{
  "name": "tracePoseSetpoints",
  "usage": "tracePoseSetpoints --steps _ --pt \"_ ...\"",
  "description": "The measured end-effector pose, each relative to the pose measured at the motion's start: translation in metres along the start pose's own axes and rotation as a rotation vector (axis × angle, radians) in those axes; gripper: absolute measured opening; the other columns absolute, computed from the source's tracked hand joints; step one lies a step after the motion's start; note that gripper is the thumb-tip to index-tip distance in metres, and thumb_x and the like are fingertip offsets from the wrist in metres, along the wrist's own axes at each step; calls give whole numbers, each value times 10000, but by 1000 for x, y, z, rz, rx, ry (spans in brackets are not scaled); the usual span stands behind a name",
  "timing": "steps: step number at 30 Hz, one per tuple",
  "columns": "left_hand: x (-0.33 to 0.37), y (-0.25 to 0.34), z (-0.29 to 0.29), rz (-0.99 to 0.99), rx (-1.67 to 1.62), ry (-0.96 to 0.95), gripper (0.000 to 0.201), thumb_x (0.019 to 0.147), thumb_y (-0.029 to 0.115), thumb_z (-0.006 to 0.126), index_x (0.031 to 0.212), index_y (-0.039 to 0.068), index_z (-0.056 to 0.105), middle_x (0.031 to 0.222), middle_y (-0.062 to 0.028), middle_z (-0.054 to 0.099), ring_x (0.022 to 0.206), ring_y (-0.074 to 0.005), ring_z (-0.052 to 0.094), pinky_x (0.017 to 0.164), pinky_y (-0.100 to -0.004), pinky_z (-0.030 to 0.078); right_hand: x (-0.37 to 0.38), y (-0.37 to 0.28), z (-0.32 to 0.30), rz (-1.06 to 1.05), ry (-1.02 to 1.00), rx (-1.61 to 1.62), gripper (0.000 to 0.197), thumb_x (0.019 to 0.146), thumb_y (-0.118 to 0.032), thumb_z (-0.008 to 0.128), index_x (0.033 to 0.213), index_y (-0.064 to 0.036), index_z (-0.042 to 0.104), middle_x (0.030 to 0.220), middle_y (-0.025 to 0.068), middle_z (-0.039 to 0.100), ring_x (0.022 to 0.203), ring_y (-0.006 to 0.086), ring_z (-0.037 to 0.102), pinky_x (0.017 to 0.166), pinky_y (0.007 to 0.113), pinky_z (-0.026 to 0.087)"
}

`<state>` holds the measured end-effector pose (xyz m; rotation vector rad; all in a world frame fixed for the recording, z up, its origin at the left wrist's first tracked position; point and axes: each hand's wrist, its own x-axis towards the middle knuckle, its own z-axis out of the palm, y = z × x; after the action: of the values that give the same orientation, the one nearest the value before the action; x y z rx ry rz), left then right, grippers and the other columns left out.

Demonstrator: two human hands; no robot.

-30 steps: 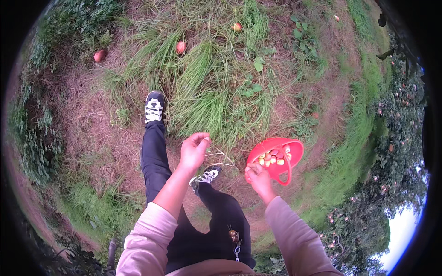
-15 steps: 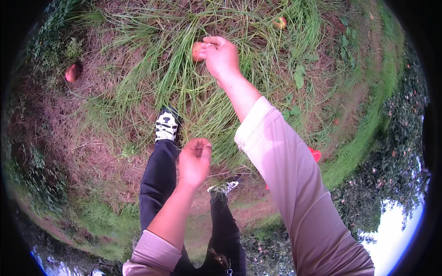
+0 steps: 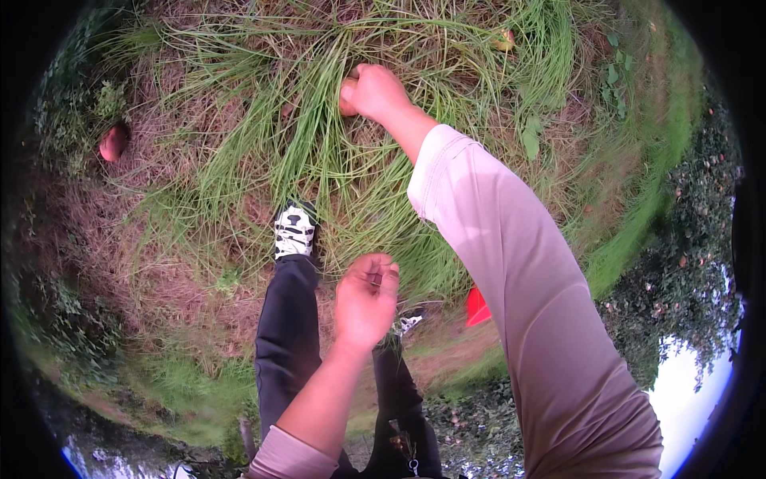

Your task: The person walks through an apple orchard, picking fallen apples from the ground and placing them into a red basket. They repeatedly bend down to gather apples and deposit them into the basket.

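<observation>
My right hand (image 3: 377, 94) reaches into long grass at the top middle, its fingers curled round a reddish apple (image 3: 348, 96). Much of that apple is covered by the hand. Nearer to me, my left hand (image 3: 365, 299) hovers above the grass by my feet, fingers curled in toward the thumb. Nothing shows in it. Another red apple (image 3: 114, 144) lies on the ground at the far left, and a yellowish one (image 3: 505, 40) sits in the grass at the upper right.
Long green grass (image 3: 311, 128) lies over dry straw. My shoe (image 3: 295, 230) stands at its near edge. A red object (image 3: 477, 307), partly behind my right sleeve, is on the ground. Leafy trees (image 3: 678, 239) with fruit line the right rim.
The view has shifted, so the ground appears moved. My right fingers have closed further round the apple. My left hand has moved slightly right and nearer, and more of the red object shows.
</observation>
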<state>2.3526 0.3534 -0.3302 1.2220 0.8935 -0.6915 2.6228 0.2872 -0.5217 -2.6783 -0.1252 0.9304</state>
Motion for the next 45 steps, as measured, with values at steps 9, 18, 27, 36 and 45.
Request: tracePoseSetpoints --steps 9,18,27,36,45 --pt "-7 -12 9 -50 55 -14 144 990 79 697 1119 21 671 947 2 698 814 -56 616 763 -225 514 -27 -15 -7 -16 -258 -247 735 764 -413 861 1365 -56 634 1454 130 547 1373 323 512 1171 439 393" --pt "-15 -18 12 -40 1 11 141 986 117 707 1071 8 680 882 -8 696 758 -72 610 705 -247 523 -134 46 -11 -264 347 206 790 721 -256 890 1394 -50 533 1356 168 536 1281 365 541 1127 451 433" --pt "-9 -35 13 -48 16 -36 153 988 113 706 1090 0 684 921 -21 700 791 -71 616 727 -242 523 -114 57 -80 43 726 454 288 951 -225 718 1175 -49 674 1077 105 651 915 246 683 837 389 555" --pt "8 0 8 -72 18 -75 165 991 108 699 1109 -4 670 956 -34 695 834 -87 622 773 -249 526 26 186 -165 367 754 223 239 979 -223 631 1120 -69 747 1077 221 755 1004 364 735 913 454 563" --pt "25 31 -2 -128 -25 -103 130 976 69 702 1086 3 679 932 -15 701 833 -78 623 793 -235 515 74 193 -169 469 296 46 606 882 -236 713 1430 -51 533 1288 214 670 1191 380 661 1054 449 510"
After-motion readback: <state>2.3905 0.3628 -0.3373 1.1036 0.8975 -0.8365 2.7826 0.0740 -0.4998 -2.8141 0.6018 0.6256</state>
